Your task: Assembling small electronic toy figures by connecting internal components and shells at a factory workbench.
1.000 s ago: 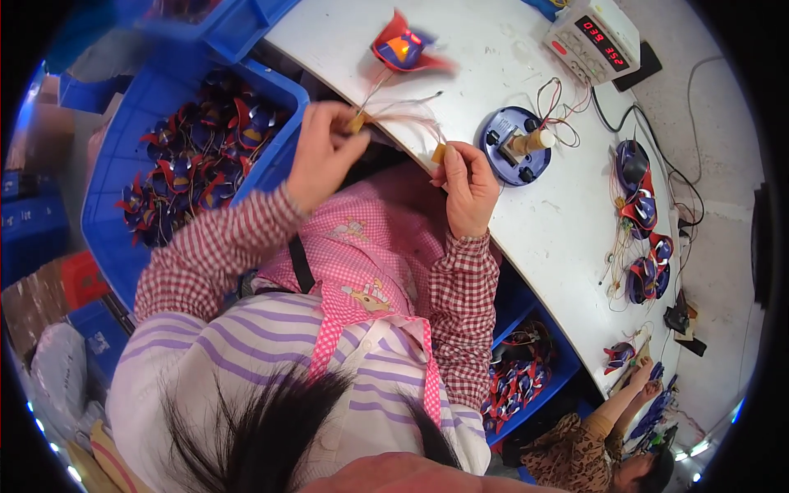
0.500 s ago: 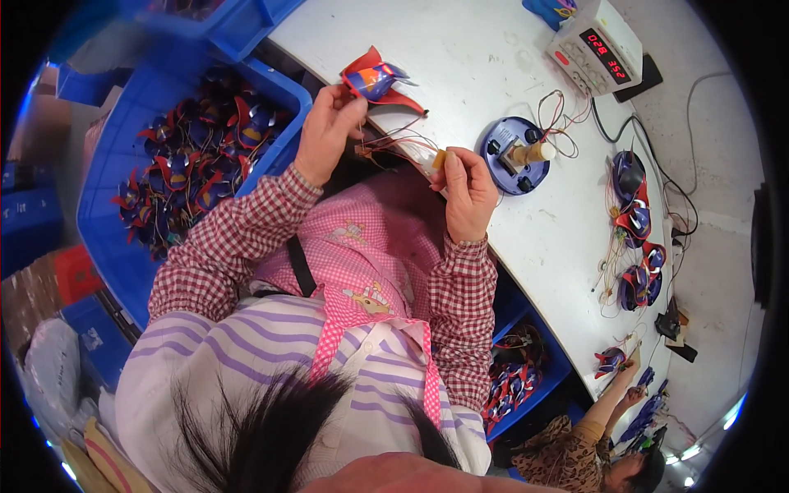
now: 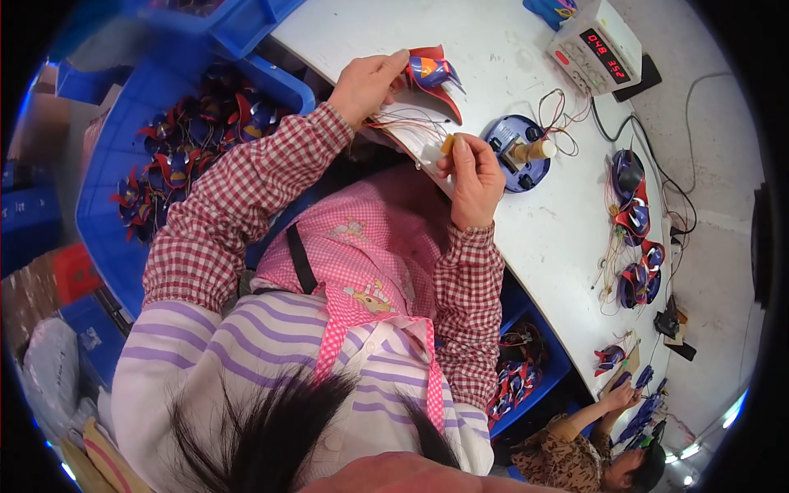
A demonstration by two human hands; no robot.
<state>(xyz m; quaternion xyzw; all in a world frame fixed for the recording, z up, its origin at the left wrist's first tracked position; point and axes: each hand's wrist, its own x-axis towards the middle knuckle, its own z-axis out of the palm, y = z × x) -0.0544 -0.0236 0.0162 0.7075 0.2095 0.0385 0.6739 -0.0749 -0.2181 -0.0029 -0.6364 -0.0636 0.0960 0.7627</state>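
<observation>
A red, blue and orange plastic toy part with trailing wires is pinched at its left side by my left hand, just over the table's edge. Thin wires run from it toward my right hand. Between the thumb and fingers of that hand sits a small yellowish piece; its exact kind is unclear. Just right of my right hand, a round blue base lies on the white table, bearing black knobs and a block with a pale cylinder, with wires attached.
A white power supply with a red display stands at the far right, cabled to the base. Several wired toy parts line the table's right side. Blue bins of similar parts flank me. Another person works at lower right.
My left hand has moved right and slightly up with the toy part, farther over the table. My right hand has shifted slightly up and right, still pinching the yellowish piece. The supply's display reading differs.
</observation>
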